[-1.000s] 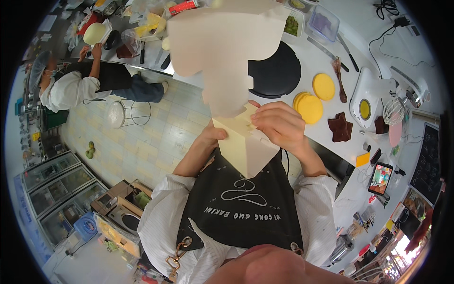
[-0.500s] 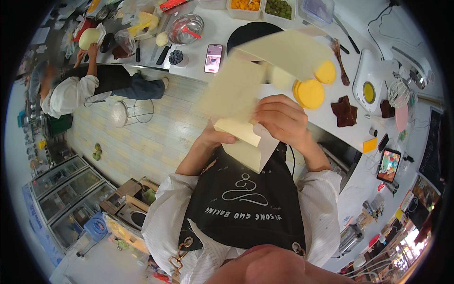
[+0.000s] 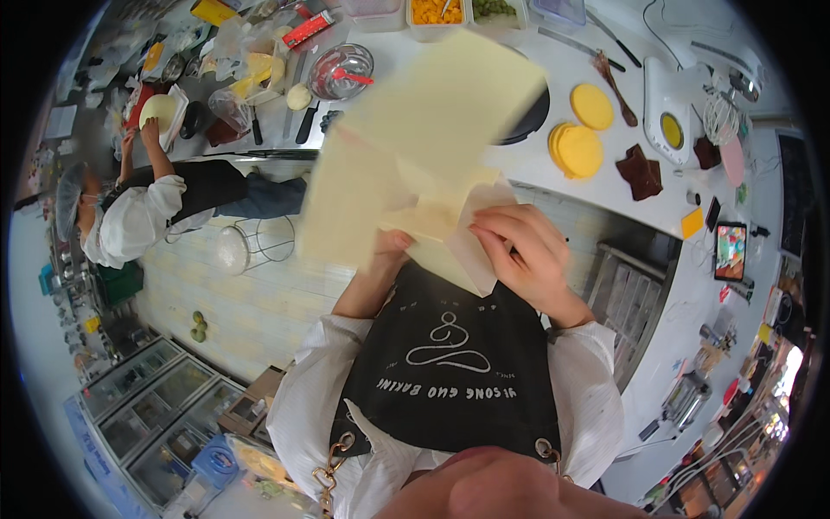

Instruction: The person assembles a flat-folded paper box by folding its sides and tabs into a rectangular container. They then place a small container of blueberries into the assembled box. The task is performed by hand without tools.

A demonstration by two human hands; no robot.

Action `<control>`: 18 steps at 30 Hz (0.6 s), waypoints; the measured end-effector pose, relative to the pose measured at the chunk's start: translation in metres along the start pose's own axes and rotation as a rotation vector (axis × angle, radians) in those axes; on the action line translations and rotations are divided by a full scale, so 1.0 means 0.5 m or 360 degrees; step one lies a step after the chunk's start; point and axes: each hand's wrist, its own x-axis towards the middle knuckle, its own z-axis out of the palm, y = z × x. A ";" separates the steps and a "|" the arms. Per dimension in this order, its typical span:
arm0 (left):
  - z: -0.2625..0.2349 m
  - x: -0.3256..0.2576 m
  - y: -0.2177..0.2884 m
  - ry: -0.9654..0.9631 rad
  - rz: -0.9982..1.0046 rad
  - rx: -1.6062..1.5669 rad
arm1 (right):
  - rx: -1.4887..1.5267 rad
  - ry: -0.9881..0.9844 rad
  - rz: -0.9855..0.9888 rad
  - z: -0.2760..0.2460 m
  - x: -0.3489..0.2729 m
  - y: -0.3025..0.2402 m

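Observation:
In front of my apron I hold a cream cardboard box (image 3: 432, 104), partly folded, with large panels spread outward and blurred by motion. My left hand (image 3: 380, 262) grips its near left side, thumb on top and the other fingers hidden behind the card. On the opposite side, my right hand (image 3: 529, 258) pinches a pale side flap (image 3: 477, 227) between thumb and fingers. Beyond the box, a black round turntable (image 3: 532, 117) is partly covered by a panel. To its right, yellow round cake layers (image 3: 576, 152) lie on the white counter.
On the counter are a brown crumpled piece (image 3: 640, 175), a brown-stained spatula (image 3: 617, 91), a white scale (image 3: 670, 104) and a steel bowl (image 3: 322, 67). A co-worker (image 3: 147, 208) handles a pale round item at the left counter. A wire-legged stool (image 3: 235, 248) stands on the floor.
The box's panels have swung left and spread wider, covering the phone. My right hand has shifted slightly down along the flap. The whole view has also shifted somewhat.

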 end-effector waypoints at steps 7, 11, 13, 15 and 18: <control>-0.026 -0.003 0.059 -0.0296 0.0006 -0.0104 | 0.0372 -0.0262 0.0317 0.081 0.054 -0.032; -0.053 -0.032 0.059 -0.0258 -0.0205 -0.0161 | 0.0342 -0.0051 0.0200 0.122 0.050 -0.055; -0.033 -0.039 0.066 -0.0145 -0.0190 -0.0220 | 0.0244 -0.0035 0.0344 0.139 0.043 -0.069; -0.050 -0.047 0.071 -0.0054 -0.0153 -0.0187 | 0.0248 -0.0171 0.0450 0.139 0.047 -0.075; -0.081 -0.052 0.079 -0.0013 -0.0127 -0.0065 | 0.0336 -0.0321 0.0514 0.140 0.064 -0.078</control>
